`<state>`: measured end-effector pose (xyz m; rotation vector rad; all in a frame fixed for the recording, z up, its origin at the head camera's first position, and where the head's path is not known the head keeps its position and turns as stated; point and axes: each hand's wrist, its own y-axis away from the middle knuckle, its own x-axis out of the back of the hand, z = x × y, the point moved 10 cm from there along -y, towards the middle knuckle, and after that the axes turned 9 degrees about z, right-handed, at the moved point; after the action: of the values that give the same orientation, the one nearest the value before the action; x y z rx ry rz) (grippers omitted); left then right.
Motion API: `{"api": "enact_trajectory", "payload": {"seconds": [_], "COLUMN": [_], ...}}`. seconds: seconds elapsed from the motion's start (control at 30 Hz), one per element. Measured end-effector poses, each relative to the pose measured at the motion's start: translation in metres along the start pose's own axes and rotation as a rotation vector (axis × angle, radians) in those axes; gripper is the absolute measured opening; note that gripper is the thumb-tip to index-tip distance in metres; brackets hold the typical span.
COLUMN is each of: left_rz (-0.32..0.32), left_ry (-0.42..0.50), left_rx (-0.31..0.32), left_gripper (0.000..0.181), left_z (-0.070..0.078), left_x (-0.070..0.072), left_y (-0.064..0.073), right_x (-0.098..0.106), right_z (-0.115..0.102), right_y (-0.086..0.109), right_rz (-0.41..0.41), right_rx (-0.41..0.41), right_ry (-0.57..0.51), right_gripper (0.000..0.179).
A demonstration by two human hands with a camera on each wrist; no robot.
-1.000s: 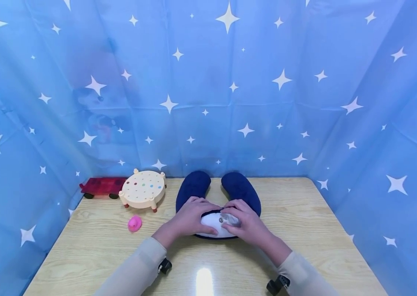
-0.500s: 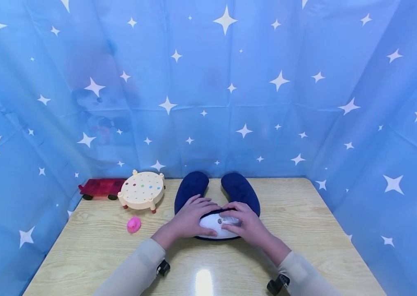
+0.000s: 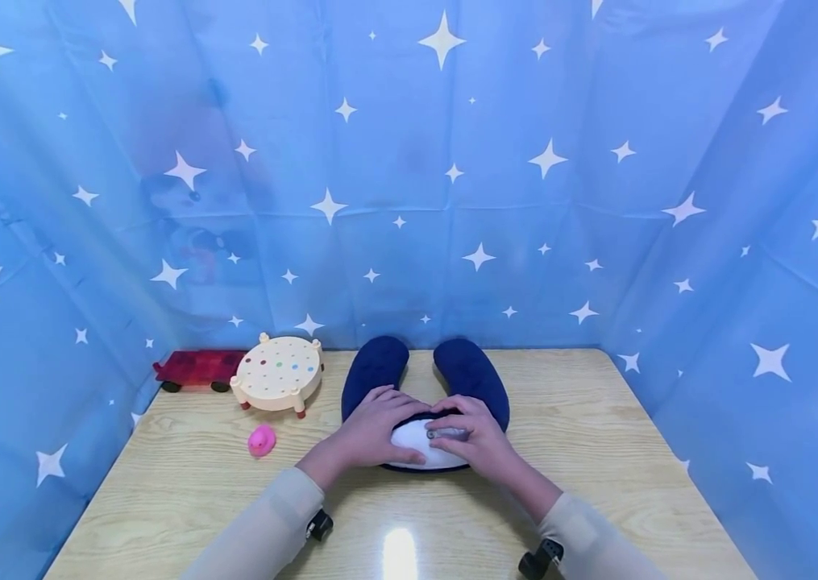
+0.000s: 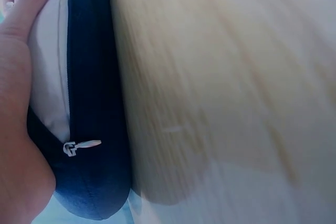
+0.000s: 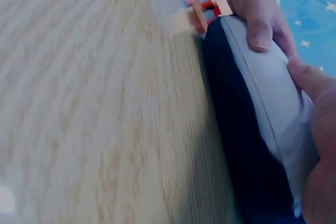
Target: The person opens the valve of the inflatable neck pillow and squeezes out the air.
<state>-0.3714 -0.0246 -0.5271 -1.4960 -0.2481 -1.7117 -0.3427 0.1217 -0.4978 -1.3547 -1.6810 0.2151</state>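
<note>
Slightly closer together now come the thumb and forefinger of the right hand, and that hand has edged a touch toward the left one. They close on either side of a small clear fitting, pinching at it, though the fingers partly cover it and just how firmly I can't tell. Across from it, the left hand lies spread, fingers reaching over the far edge, thumb set apart and pressing on the white panel. And that panel shows right between the two hands, in the near curve of a navy neck pillow whose arms stretch away beyond both of them. Down by the heel of the left hand, a zip pull sticks out from the navy cover. Off to the left hand's left, a pink toy sits nearest; past it stand a cream round toy table and a red toy cart, all well apart from the fingers.
</note>
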Motion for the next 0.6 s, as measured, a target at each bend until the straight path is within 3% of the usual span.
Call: {"api": "enact_trajectory", "payload": {"seconds": [0.6], "left_rz": [-0.013], "left_ry": [-0.003], "left_rx": [0.011], "left_gripper": [0.086], "left_z": [-0.0047], "left_x": [-0.0055], "left_y": [0.0000], "right_x": [-0.0016], "right_z": [0.0009], "right_y": [0.0009], "right_rz": [0.027], "right_rx": [0.010], "right_ry": [-0.019], "right_gripper": [0.021]}}
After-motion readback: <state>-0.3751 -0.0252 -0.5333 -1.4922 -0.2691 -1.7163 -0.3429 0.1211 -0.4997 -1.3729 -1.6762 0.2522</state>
